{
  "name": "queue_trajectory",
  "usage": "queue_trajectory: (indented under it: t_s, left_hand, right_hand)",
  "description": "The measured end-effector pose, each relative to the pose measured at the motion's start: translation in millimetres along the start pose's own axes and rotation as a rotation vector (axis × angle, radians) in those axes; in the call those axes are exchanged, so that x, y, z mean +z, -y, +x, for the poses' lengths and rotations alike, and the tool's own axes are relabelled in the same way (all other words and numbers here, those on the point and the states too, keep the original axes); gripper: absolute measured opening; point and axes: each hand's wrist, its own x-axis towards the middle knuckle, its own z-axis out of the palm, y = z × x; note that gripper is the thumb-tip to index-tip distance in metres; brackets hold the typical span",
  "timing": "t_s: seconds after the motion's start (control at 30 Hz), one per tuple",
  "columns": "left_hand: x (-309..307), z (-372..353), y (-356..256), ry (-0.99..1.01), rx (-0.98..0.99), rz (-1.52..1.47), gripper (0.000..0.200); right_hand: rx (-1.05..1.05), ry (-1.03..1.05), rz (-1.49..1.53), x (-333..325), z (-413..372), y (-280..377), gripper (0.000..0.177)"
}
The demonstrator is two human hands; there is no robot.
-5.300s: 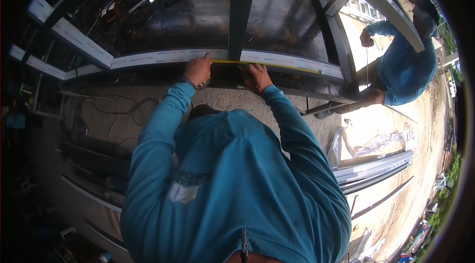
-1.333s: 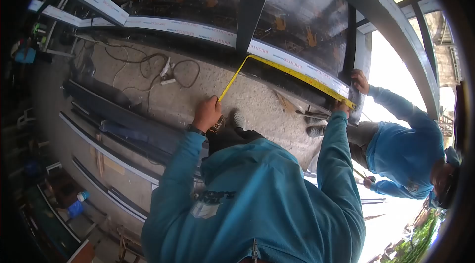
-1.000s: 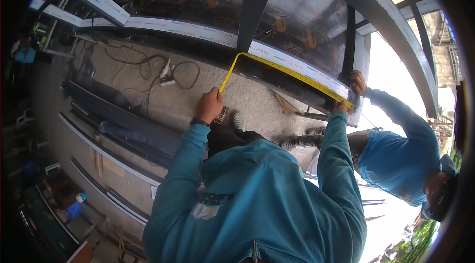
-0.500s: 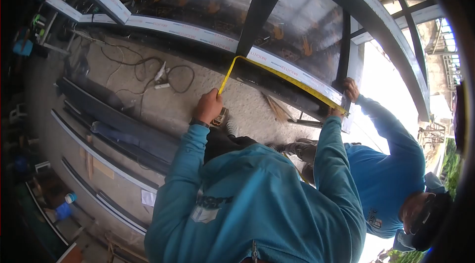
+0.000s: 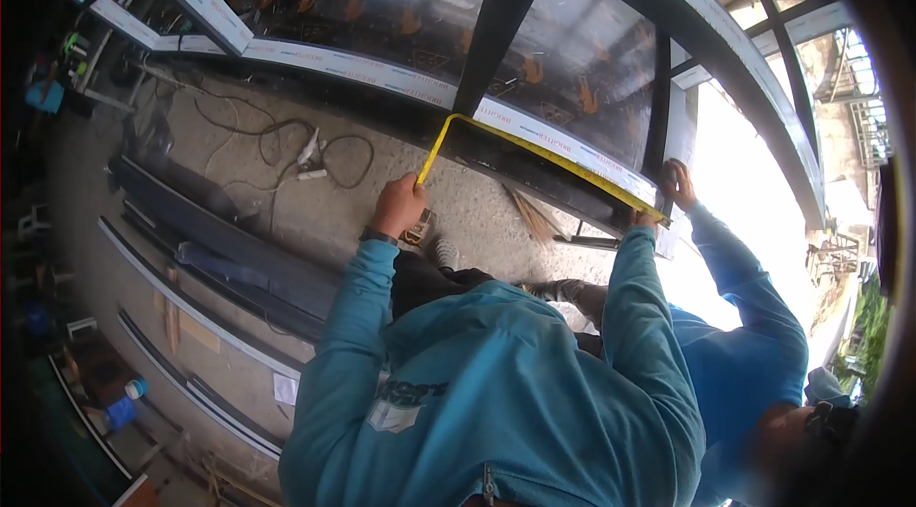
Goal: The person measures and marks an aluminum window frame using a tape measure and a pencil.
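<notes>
Starting at the left hand (image 5: 399, 206): fingers are closed on the yellow tape (image 5: 558, 156), no gap seen. The right hand (image 5: 645, 220) is set at the tape's far end, by the rail's end; the fingers are partly hidden, so how tightly they are closed can't be told. The tape is bent over the rail edge near the foot of the dark post (image 5: 515, 20) and laid along the dark rail (image 5: 515, 164), beside the white film (image 5: 534, 131).

"BRIGHTER" is printed in red on the film; the smaller text can't be read. The jacket (image 5: 506, 383) is marked with a box-like logo, lettering above it not fully legible. A triangular symbol and orange marks are seen on the glossy dark sheet (image 5: 592, 40).

Tape is thin and flat, post and rail straight-edged, floor (image 5: 477, 197) rough and grey. A cable (image 5: 258, 130) is looped on it. The rail's end is touched by a co-worker's hand (image 5: 678, 185).

Versus 5.3 s ago: hands are now well apart, tape is bent instead of straight, and the co-worker is much closer to the right arm.
</notes>
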Motion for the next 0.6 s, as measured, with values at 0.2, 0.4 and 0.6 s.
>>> queue_trajectory:
  t_s: [0.2,0.4,0.6]
  left_hand:
    - [-7,0,-7,0.006,-0.014,0.013,0.021]
    - [-11,2,-5,0.048,0.0,0.033,0.021]
    - [-19,1,-8,0.086,-0.004,0.03,0.021]
  right_hand:
    - [0.046,0.043,0.006,-5,38,-10,0.046]
    - [0.06,0.098,-0.012,-18,71,-26,0.042]
    - [0.083,0.032,0.012,-9,35,-13,0.038]
